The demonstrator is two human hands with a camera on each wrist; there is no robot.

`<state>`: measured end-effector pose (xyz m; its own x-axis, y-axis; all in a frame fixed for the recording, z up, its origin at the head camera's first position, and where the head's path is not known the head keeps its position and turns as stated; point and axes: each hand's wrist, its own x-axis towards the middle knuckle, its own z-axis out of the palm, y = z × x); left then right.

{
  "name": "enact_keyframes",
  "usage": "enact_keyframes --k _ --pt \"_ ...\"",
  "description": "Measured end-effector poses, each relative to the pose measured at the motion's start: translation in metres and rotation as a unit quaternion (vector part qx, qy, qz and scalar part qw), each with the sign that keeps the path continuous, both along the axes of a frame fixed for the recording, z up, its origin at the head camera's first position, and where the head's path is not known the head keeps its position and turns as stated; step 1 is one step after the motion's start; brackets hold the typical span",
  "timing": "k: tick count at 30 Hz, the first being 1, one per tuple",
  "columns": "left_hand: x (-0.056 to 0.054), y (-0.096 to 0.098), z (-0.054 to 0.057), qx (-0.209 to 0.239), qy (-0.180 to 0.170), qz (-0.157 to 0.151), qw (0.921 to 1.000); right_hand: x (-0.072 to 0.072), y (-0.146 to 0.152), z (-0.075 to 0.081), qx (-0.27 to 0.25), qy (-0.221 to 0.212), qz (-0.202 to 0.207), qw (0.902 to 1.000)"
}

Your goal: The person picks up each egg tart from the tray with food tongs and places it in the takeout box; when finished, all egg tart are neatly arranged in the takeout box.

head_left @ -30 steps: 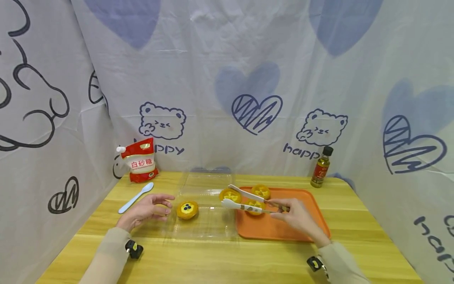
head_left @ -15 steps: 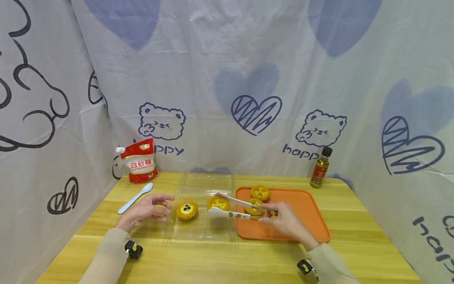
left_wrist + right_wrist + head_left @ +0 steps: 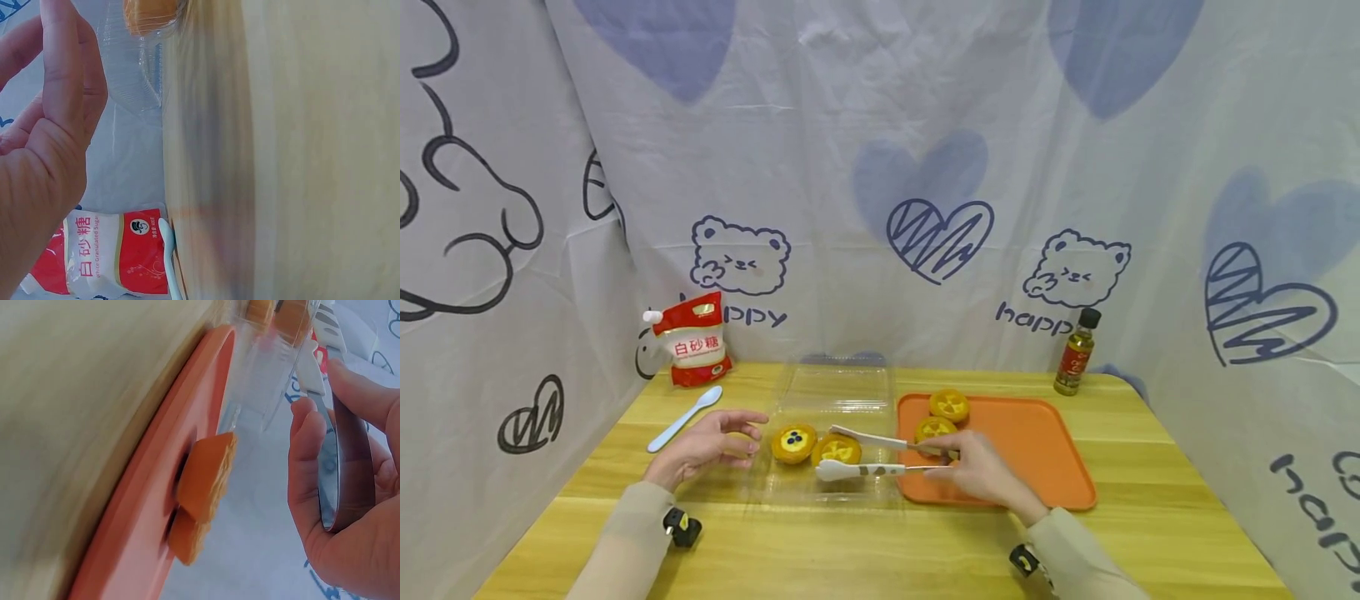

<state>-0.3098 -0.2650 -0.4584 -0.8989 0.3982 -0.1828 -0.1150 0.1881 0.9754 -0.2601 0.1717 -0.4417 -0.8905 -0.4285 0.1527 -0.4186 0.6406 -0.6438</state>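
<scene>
My right hand (image 3: 973, 471) grips metal tongs (image 3: 354, 469) with white tips, its thumb and fingers on the two arms. Between the tips in the head view is a yellow-topped egg tart (image 3: 837, 451), inside the clear plastic box (image 3: 872, 492). It sits right beside a tart with dark berries (image 3: 793, 443). My left hand (image 3: 715, 446) holds nothing; its fingers are loosely bent near the box's left side. Two more egg tarts, a rear one (image 3: 950, 406) and a nearer one (image 3: 934, 430), lie on the orange tray (image 3: 1045, 458).
The box's lid (image 3: 838, 385) stands raised at the back. A red and white sugar bag (image 3: 698, 342) is at the back left, with a pale blue spoon (image 3: 685, 419) before it. A small oil bottle (image 3: 1077, 354) stands at the back right, near the printed curtain.
My right hand has moved left with the tongs, carrying the egg tart from the tray's left edge into the box beside the berry tart. The left hand has stayed in place.
</scene>
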Motion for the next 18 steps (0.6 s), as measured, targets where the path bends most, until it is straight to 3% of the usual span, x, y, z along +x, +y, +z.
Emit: enact_keyframes --k 10,18 --pt "0.001 -0.001 -0.001 -0.003 0.001 0.001 1.0 -0.003 -0.017 0.004 0.026 0.006 0.052 0.9983" --pt "0.001 0.0 -0.001 -0.003 0.003 0.002 1.0 -0.006 -0.027 0.006 0.04 0.003 0.056 0.9976"
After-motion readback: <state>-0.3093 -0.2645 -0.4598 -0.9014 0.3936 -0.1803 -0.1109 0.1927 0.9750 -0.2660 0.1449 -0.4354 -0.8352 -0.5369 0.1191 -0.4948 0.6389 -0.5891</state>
